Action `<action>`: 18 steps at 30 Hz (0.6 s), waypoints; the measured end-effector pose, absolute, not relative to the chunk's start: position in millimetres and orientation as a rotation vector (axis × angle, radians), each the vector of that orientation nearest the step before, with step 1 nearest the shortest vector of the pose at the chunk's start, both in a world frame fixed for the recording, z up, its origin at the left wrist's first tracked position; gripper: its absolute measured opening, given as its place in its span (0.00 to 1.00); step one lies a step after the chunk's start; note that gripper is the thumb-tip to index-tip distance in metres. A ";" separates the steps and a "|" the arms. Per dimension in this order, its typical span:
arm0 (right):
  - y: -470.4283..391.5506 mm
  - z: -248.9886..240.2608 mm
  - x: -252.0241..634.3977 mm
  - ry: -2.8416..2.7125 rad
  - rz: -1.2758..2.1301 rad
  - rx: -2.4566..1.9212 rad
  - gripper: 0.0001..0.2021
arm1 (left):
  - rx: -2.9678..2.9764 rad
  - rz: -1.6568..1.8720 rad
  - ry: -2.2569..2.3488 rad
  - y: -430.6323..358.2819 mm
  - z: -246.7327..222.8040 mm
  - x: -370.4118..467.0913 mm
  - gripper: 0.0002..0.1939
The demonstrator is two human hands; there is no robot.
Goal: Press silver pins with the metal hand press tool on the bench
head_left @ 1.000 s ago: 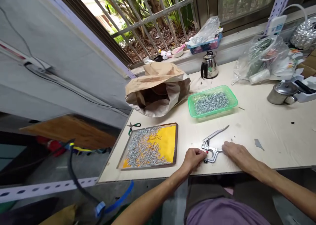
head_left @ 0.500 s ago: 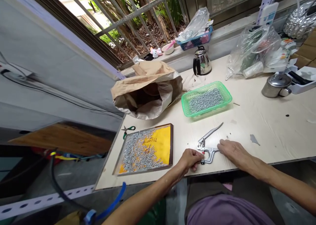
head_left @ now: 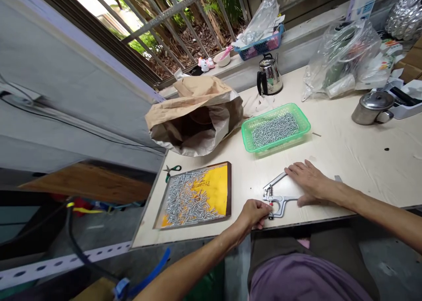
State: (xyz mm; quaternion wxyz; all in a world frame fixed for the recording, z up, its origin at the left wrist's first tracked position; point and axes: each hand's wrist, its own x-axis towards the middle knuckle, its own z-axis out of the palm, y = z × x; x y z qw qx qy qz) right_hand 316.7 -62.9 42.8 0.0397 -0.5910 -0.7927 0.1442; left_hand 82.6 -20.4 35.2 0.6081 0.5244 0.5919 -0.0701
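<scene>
The left hand (head_left: 255, 214) is gripping in a narrow pinch at the head of the hand pliers (head_left: 282, 200); any smaller piece there I cannot tell. The pliers are lying just right of it, between both hands, near the table's near edge, head pointing left, long axis running rightward, far handle slanting far-right. The right hand (head_left: 310, 182) is spanning both handle ends, spread wide, equally near.
</scene>
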 end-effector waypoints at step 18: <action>-72.0 55.6 304.7 -2.404 0.423 -1.952 0.25 | 2.448 0.146 1.057 -31.6 45.5 103.1 0.14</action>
